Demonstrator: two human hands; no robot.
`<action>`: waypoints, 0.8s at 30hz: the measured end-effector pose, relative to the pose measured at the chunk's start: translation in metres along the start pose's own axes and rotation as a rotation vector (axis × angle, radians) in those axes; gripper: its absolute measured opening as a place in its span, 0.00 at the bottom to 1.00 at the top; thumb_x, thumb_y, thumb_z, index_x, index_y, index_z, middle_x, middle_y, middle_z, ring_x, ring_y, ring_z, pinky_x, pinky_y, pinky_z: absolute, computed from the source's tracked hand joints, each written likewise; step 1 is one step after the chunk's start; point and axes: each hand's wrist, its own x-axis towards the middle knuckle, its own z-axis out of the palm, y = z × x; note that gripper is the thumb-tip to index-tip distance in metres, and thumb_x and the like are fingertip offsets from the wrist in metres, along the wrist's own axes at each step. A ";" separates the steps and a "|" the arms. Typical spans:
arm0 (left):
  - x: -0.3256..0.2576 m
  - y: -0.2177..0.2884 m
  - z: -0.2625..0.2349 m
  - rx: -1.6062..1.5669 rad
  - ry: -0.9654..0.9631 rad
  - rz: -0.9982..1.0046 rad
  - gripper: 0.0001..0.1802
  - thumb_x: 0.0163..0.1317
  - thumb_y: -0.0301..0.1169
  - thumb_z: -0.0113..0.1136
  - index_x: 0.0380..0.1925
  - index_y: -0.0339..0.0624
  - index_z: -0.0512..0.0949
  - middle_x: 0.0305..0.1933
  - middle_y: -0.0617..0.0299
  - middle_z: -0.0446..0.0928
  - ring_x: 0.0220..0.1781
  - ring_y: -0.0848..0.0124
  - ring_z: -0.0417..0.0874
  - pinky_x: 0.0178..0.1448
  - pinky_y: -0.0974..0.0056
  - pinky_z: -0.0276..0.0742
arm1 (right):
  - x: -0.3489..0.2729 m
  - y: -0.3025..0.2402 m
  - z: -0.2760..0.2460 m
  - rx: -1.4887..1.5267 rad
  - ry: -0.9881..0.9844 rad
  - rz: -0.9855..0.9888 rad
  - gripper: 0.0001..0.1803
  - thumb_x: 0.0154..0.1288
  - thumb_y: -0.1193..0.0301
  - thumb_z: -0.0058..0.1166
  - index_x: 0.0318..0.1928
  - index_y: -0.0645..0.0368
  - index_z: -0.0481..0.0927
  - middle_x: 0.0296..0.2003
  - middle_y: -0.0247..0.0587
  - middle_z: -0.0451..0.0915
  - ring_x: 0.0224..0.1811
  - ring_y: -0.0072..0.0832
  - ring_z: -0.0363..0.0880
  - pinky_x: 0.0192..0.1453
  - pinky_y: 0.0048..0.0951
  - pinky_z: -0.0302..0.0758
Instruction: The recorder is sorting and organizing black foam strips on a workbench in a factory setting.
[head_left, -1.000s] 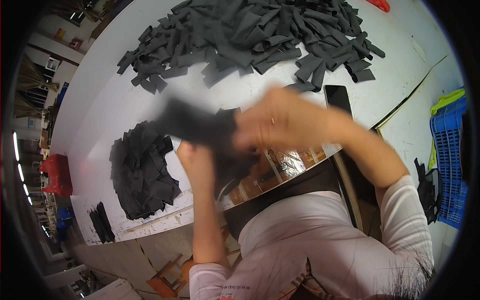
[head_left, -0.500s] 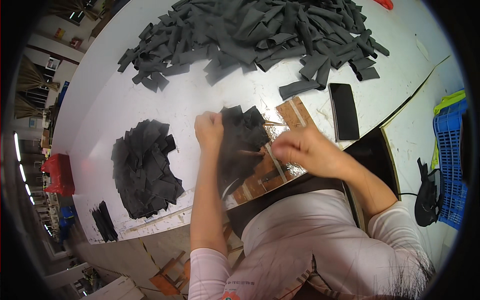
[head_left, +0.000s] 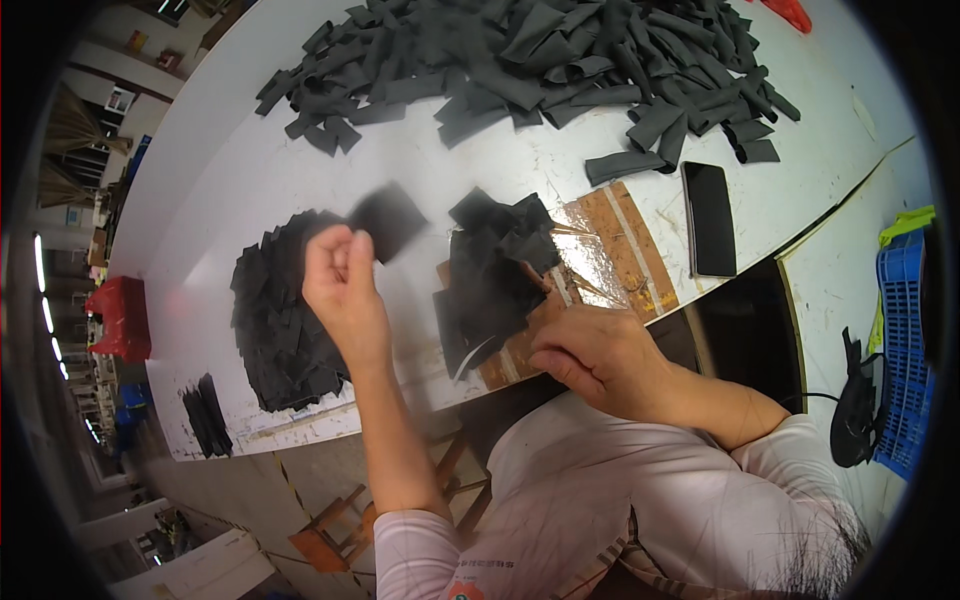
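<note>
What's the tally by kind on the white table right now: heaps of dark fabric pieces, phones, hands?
Heaps of dark fabric pieces: 4 – big far heap, flat stack at the left, middle stack, small pile at the near edge
Loose piece pinched in the left hand: 1
Black phone: 1
Hands: 2 – the left one, and the right hand holding a thin tool
Total: 8

A single head-worn fisheye view looks steeply down, close over the white table [head_left: 250, 130].

A dark-screened black phone [head_left: 711, 218], a slim rectangle, lies flat on the white table [head_left: 250, 150] near its front edge, just right of the taped brown patch [head_left: 610, 250].
</note>
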 end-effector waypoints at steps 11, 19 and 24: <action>-0.091 0.022 0.010 0.005 -0.178 -0.322 0.08 0.53 0.21 0.54 0.34 0.34 0.71 0.30 0.64 0.73 0.30 0.81 0.71 0.36 0.77 0.67 | 0.006 0.014 0.038 0.269 0.073 0.226 0.07 0.49 0.74 0.59 0.27 0.63 0.76 0.22 0.36 0.70 0.20 0.20 0.67 0.23 0.19 0.64; -0.119 0.024 0.004 -0.289 -0.126 -0.585 0.08 0.57 0.29 0.50 0.35 0.35 0.70 0.29 0.60 0.73 0.31 0.75 0.74 0.31 0.73 0.71 | 0.001 0.026 0.040 -0.183 0.222 -0.065 0.09 0.34 0.81 0.57 0.22 0.63 0.74 0.20 0.40 0.70 0.24 0.36 0.72 0.25 0.30 0.70; -0.117 0.020 0.007 -0.326 -0.129 -0.723 0.06 0.56 0.27 0.50 0.32 0.36 0.70 0.26 0.60 0.73 0.28 0.74 0.75 0.24 0.73 0.71 | -0.001 0.025 0.034 -0.305 0.163 -0.148 0.13 0.27 0.82 0.55 0.23 0.62 0.73 0.22 0.39 0.69 0.25 0.35 0.70 0.24 0.29 0.68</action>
